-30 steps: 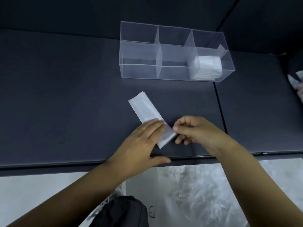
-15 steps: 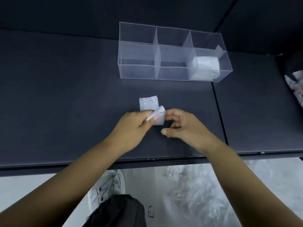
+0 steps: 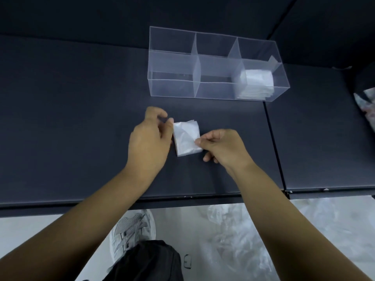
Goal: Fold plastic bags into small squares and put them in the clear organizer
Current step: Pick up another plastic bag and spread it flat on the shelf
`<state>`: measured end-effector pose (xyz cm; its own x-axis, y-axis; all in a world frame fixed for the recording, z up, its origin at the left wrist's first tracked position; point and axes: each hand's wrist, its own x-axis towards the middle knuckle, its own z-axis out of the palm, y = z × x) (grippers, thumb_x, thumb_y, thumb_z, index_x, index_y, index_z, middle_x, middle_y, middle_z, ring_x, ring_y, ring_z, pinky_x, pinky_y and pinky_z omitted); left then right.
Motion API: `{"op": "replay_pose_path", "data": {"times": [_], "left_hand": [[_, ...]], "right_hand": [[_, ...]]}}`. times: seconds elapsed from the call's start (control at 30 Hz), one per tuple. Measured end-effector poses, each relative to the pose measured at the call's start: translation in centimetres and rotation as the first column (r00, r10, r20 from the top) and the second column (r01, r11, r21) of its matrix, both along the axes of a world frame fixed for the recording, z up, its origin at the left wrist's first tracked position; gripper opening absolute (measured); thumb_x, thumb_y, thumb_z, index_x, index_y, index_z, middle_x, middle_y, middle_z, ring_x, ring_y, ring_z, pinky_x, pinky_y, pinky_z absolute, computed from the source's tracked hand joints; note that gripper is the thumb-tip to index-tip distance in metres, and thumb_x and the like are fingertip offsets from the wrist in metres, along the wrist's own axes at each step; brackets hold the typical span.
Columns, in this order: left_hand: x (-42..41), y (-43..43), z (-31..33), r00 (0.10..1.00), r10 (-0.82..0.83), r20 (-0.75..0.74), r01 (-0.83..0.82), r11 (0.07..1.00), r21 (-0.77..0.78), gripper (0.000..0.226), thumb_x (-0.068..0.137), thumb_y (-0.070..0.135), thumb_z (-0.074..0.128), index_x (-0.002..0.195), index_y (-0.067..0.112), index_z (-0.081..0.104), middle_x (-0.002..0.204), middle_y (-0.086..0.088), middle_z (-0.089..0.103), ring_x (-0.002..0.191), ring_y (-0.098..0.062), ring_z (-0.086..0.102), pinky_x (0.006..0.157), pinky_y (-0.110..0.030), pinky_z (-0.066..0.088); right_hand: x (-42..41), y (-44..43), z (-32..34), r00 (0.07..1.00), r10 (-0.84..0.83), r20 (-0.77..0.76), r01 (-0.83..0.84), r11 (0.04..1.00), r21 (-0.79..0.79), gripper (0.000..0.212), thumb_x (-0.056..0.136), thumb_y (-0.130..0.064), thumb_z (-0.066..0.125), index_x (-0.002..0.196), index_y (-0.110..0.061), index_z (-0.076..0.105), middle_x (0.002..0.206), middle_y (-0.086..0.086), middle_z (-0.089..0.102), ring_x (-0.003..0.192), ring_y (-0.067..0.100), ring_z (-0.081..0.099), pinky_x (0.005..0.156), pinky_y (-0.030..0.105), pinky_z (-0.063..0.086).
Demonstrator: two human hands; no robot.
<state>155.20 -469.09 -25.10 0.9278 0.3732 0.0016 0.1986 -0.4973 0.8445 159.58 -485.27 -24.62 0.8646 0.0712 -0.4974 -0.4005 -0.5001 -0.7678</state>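
Observation:
A white plastic bag, folded into a small rough square, lies on the dark table between my hands. My left hand touches its upper left edge with thumb and fingertips. My right hand pinches its lower right corner. Behind them stands the clear organizer with three compartments. Its right compartment holds a stack of folded white bags; the left and middle ones hold nothing.
The dark table has a seam running front to back at the right. Crumpled bags lie at the far right edge. More loose clear plastic lies on the floor below the table's front edge, beside my shoe.
The long folded strip has been folded over twice into a small square. Both hands moved away from the front edge, toward the organizer, and now hold the square's sides.

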Motion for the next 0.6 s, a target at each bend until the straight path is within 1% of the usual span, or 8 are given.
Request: {"op": "replay_pose_path", "data": {"times": [0.07,0.1,0.17,0.23,0.3,0.37,0.5,0.6], "left_hand": [[-0.5,-0.4,-0.4,0.971,-0.155,0.183,0.084,0.934,0.348,0.011,0.094,0.019,0.051,0.095,0.01,0.058,0.084,-0.002,0.064,0.073,-0.021,0.061,0.069,-0.037,0.049],[-0.5,-0.7,-0.8,0.942,-0.276,0.193,0.161,0.872,0.462,0.016,0.093,0.018,0.049,0.096,0.009,0.062,0.094,-0.005,0.066,0.084,-0.025,0.062,0.079,-0.037,0.047],[-0.3,-1.3,-1.9,0.887,-0.46,0.04,0.359,0.741,0.568,0.032,0.095,0.021,0.045,0.118,0.006,0.062,0.125,-0.01,0.062,0.121,-0.03,0.054,0.106,-0.04,0.033],[-0.3,-1.3,-2.7,0.856,-0.489,-0.166,0.487,0.657,0.575,0.049,0.101,0.029,0.038,0.146,0.01,0.037,0.153,-0.003,0.036,0.145,-0.021,0.022,0.119,-0.042,0.006],[-0.3,-0.7,-3.4,0.854,-0.446,-0.269,0.512,0.625,0.589,0.058,0.101,0.043,0.023,0.153,0.017,0.014,0.161,0.005,0.011,0.148,-0.014,0.0,0.118,-0.041,-0.011],[-0.4,-0.4,-3.7,0.851,-0.409,-0.329,0.523,0.606,0.6,0.066,0.096,0.053,0.01,0.153,0.02,0.004,0.161,0.007,0.0,0.147,-0.011,-0.008,0.116,-0.042,-0.016],[-0.6,-0.4,-3.8,0.849,-0.368,-0.379,0.529,0.591,0.609,0.077,0.088,0.064,0.0,0.151,0.021,-0.011,0.159,0.009,-0.015,0.146,-0.012,-0.018,0.114,-0.045,-0.021],[-0.6,-0.5,-3.8,0.844,-0.355,-0.402,0.536,0.592,0.601,0.081,0.084,0.067,-0.004,0.149,0.021,-0.017,0.154,0.01,-0.025,0.145,-0.013,-0.022,0.113,-0.045,-0.022]], "right_hand": [[0.1,0.3,-0.1,1.0,-0.024,0.008,0.024,0.999,-0.021,0.013,0.082,-0.016,0.073,0.071,-0.014,0.068,0.064,0.01,0.069,0.038,0.008,0.055,0.037,0.013,0.034],[0.1,0.4,-0.1,1.0,-0.028,0.01,0.029,0.999,-0.031,0.012,0.082,-0.017,0.073,0.071,-0.013,0.069,0.066,0.013,0.07,0.038,0.009,0.055,0.037,0.013,0.034],[0.2,0.5,-0.1,1.0,-0.008,0.01,0.009,0.998,-0.069,0.011,0.083,-0.02,0.073,0.075,-0.012,0.071,0.069,0.014,0.072,0.04,0.008,0.056,0.039,0.013,0.036],[0.3,0.7,-0.1,1.0,0.006,0.01,-0.005,0.994,-0.11,0.01,0.083,-0.021,0.072,0.078,-0.013,0.072,0.069,0.014,0.072,0.043,0.009,0.058,0.045,0.017,0.041],[0.5,1.0,-0.1,1.0,0.005,0.021,-0.002,0.99,-0.14,0.008,0.083,-0.02,0.071,0.08,-0.012,0.072,0.068,0.014,0.072,0.043,0.009,0.057,0.051,0.021,0.047],[0.2,1.1,-0.1,0.998,0.019,0.064,-0.007,0.985,-0.173,0.008,0.083,-0.02,0.07,0.084,-0.012,0.073,0.067,0.007,0.071,0.046,0.007,0.059,0.053,0.019,0.048],[-1.8,1.3,-0.5,0.971,0.077,0.228,-0.016,0.966,-0.256,0.011,0.082,-0.029,0.072,0.087,-0.019,0.072,0.093,-0.006,0.063,0.085,0.009,0.06,0.071,0.019,0.046],[-3.0,1.2,-0.9,0.954,0.073,0.29,0.018,0.954,-0.299,0.012,0.083,-0.031,0.074,0.086,-0.019,0.07,0.097,-0.006,0.049,0.097,0.014,0.054,0.081,0.022,0.043]]}}
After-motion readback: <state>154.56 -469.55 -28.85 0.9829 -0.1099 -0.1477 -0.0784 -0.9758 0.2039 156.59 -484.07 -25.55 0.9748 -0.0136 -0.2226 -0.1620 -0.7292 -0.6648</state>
